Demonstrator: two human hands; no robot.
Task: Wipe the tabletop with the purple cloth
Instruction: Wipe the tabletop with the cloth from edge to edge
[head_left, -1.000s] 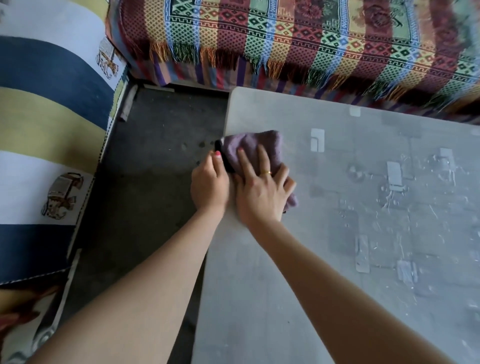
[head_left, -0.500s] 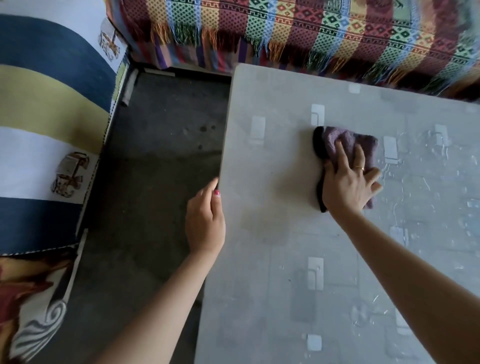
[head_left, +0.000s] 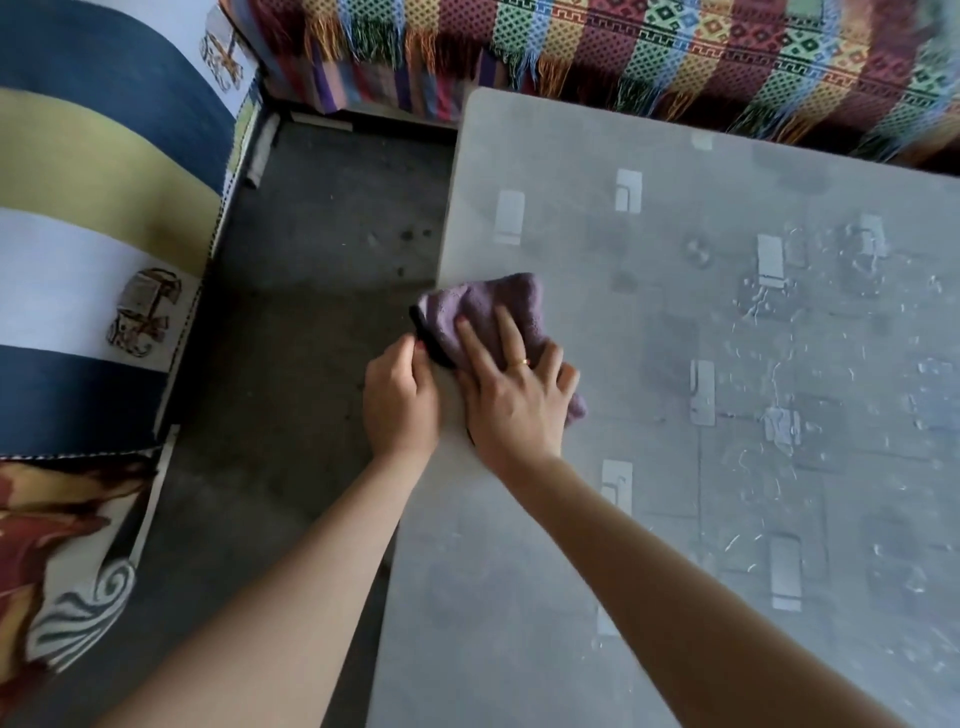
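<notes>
purple cloth (head_left: 485, 312) pressed flat at the left edge of the grey tabletop (head_left: 649, 467) under straight fingers of the right hand (head_left: 511, 397), left hand (head_left: 400, 402) curled beside it at that edge, grasp unclear

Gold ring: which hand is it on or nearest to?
Right. The gold ring sits on the right hand, flat on the purple cloth; the left hand is beside it at the table edge.
</notes>
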